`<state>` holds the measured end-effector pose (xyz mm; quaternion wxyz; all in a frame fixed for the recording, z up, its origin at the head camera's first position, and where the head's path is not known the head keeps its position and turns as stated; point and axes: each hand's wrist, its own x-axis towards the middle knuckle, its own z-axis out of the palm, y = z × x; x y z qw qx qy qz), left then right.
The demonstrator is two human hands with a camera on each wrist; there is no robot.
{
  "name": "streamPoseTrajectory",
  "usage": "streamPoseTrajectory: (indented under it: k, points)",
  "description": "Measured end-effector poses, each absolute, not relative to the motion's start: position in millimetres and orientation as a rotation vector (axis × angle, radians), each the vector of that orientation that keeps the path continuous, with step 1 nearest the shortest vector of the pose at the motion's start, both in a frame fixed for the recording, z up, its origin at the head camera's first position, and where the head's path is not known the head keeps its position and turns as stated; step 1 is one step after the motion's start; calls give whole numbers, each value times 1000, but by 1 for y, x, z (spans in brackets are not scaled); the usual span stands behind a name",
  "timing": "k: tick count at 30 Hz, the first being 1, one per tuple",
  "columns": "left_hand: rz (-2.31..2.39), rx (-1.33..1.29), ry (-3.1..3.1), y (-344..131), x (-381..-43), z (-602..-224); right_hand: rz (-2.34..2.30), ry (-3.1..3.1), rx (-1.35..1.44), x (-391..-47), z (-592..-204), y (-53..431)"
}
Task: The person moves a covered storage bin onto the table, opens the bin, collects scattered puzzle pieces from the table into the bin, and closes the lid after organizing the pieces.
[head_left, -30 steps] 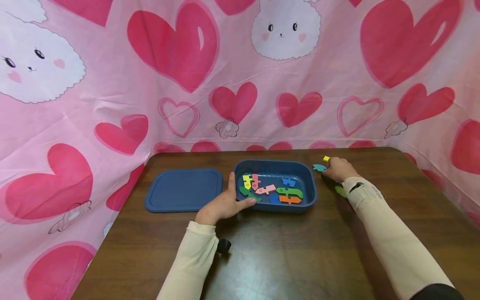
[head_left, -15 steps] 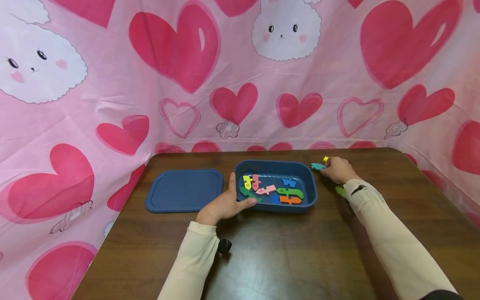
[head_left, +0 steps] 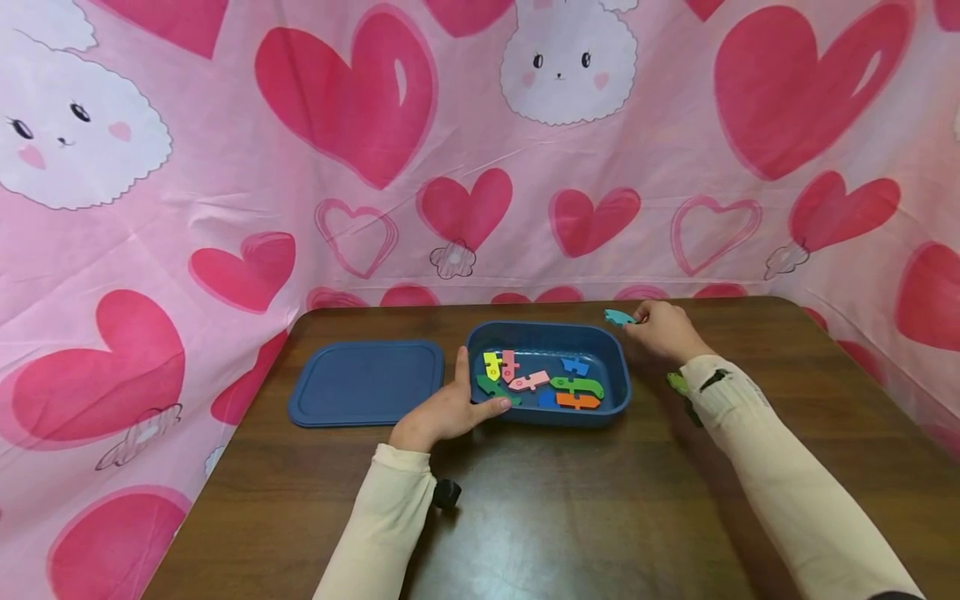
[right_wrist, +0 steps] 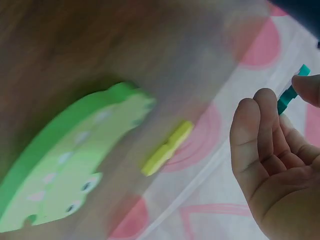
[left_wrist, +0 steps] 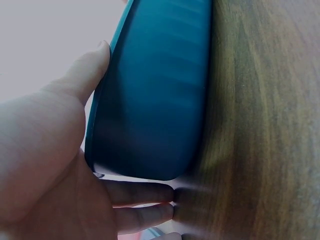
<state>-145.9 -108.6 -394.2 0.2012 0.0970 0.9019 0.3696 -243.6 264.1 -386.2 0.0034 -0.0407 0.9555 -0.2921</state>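
My right hand (head_left: 666, 332) pinches a teal puzzle piece (head_left: 619, 317) between thumb and fingertips, lifted above the table beyond the box's right end. In the right wrist view, that teal piece shows edge-on. My left hand (head_left: 448, 408) rests against the near left corner of a blue box (head_left: 553, 418); its thumb lies along the front rim and its straight fingers along the left end. Inside the box lie several puzzle pieces, including an orange one (head_left: 577, 401), a green one (head_left: 577, 386), a pink one (head_left: 529, 381) and a yellow one (head_left: 491, 365).
On the table right of the box are a green crocodile-like piece (right_wrist: 65, 160), partly under my right wrist in the head view, and a yellow piece (right_wrist: 167, 148), hidden there by the hand. The blue lid (head_left: 367, 383) lies flat at left. A pink heart-printed cloth (head_left: 480, 150) hangs behind.
My right hand has lifted the teal piece and moved it left and away, toward the table's back edge. The yellow piece has become hidden in the head view. My left hand stays on the box.
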Motion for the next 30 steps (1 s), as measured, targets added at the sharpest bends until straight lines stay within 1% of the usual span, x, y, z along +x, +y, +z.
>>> streamPoseTrajectory:
  k: [8, 18, 24, 30]
  points:
    - [1019, 255, 2527, -110, -146, -394, -960, 2987, -159, -237, -368, 240]
    - [1031, 270, 2521, -110, -146, -394, -977, 2954, -261, -235, -357, 223]
    - [1014, 257, 2526, -111, -145, -394, -850, 2901, -271, -236, -352, 212]
    - [990, 258, 2531, -110, -146, -393, -704, 2877, -221, -230, -337, 197]
